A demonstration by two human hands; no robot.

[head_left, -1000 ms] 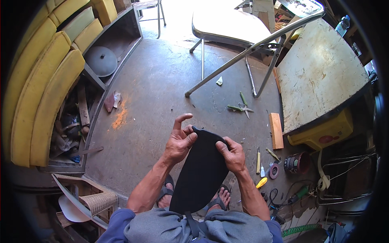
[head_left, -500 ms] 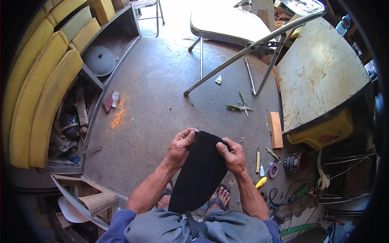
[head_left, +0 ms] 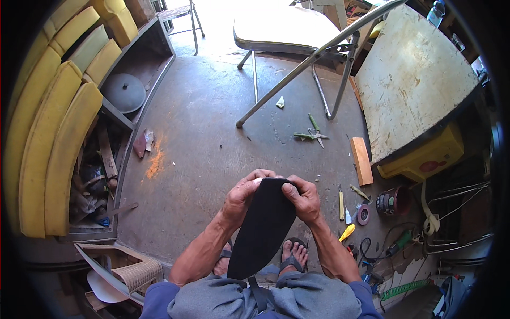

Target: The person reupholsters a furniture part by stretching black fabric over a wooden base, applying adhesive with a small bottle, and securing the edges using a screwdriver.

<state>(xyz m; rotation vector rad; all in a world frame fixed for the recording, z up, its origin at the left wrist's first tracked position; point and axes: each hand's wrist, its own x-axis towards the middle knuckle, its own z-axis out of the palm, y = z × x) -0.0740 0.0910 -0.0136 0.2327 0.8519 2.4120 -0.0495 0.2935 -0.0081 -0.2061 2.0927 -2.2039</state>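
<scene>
A flat black padded piece (head_left: 259,228), narrow and rounded, hangs over my lap between my forearms. My left hand (head_left: 241,198) grips its top left corner, thumb on the front and fingers curled behind. My right hand (head_left: 305,199) pinches the top right edge with the thumb on the front face; the fingertips behind are hidden. Beyond my hands on the floor lie green-handled shears (head_left: 313,136), a wooden block (head_left: 362,161), a yellow screwdriver (head_left: 347,232) and a tape-like roll (head_left: 363,215).
A folding chair (head_left: 287,32) stands ahead, a worn board (head_left: 414,80) leans right above a yellow plastic item (head_left: 419,157). Yellow cushions (head_left: 64,143) fill the left, beside a shelf with a grey lid (head_left: 124,93). A woven-seat chair piece (head_left: 138,274) is lower left; cables and tools (head_left: 398,244) lie right.
My left hand's raised finger has curled behind the black piece. Both hands have come closer together along its top edge, which sits slightly lower in view. The camera view has shifted a little.
</scene>
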